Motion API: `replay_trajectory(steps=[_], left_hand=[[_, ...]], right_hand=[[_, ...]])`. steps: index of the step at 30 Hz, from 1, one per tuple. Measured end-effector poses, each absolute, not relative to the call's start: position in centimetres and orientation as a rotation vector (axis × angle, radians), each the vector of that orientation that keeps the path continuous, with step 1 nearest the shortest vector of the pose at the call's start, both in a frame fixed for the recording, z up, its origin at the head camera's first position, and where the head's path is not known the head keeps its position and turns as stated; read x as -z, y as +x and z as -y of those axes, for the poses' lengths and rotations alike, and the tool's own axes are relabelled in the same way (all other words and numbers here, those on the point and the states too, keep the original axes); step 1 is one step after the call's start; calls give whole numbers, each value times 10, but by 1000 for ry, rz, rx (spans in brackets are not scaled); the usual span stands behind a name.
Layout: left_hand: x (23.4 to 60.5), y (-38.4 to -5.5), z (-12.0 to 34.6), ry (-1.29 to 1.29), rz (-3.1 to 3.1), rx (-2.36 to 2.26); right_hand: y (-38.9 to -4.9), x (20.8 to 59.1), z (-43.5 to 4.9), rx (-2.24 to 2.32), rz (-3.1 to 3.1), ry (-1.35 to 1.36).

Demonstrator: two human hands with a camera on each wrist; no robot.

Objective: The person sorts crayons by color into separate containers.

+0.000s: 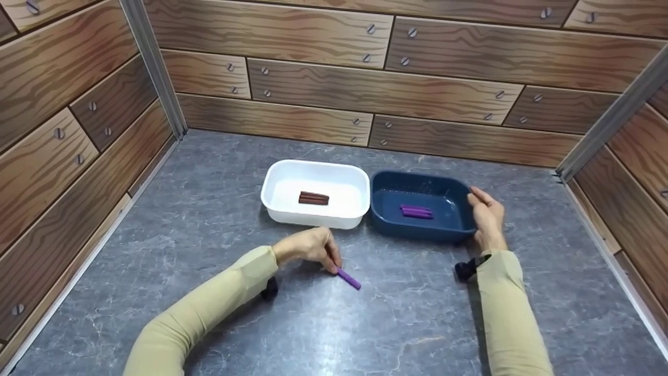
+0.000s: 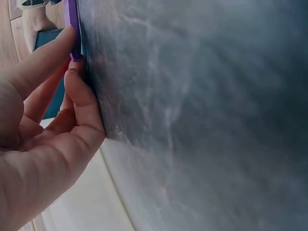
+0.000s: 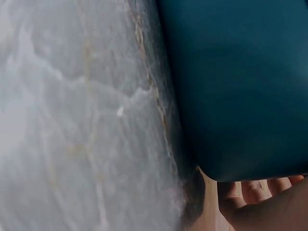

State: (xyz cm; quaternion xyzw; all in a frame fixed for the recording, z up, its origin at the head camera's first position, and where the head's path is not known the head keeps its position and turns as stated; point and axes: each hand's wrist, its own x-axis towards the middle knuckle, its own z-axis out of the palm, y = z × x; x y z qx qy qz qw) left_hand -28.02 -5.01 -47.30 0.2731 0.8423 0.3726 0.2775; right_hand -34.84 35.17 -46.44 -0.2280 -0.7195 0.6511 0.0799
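Observation:
In the head view my left hand (image 1: pixel 314 246) pinches one end of a short purple stick (image 1: pixel 349 279) just above the grey table. The left wrist view shows the thumb and fingertips on that purple stick (image 2: pixel 72 24). At the right end of a dark blue tub (image 1: pixel 424 230), my right hand (image 1: pixel 488 215) grips the rim and end wall. Several purple sticks (image 1: pixel 416 211) lie together inside this tub. From the right wrist, curled fingers (image 3: pixel 255 192) show against the end of the blue tub (image 3: pixel 240 96); their tips are partly hidden.
Left of the blue tub, its side close against it, stands a white tub (image 1: pixel 315 215) holding several dark brown sticks (image 1: pixel 313 198). Wood-patterned panels (image 1: pixel 313 78) enclose the grey marbled table (image 1: pixel 209 183) at the back and both sides.

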Motion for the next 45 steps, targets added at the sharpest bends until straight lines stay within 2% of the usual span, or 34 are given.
replay_trajectory(steps=[12,22,45], left_hand=[[463,-285,44,531,-2047,-1328],[439,-293,21,530,-1960,-1527],[425,-324,-29,336,-1867,-1832]], right_hand=[[-347,466,-352,-1960,2143,-677],[-347,465,-353,-1947,2162,-669],[-348,468,-352,-1944,2137,-672]])
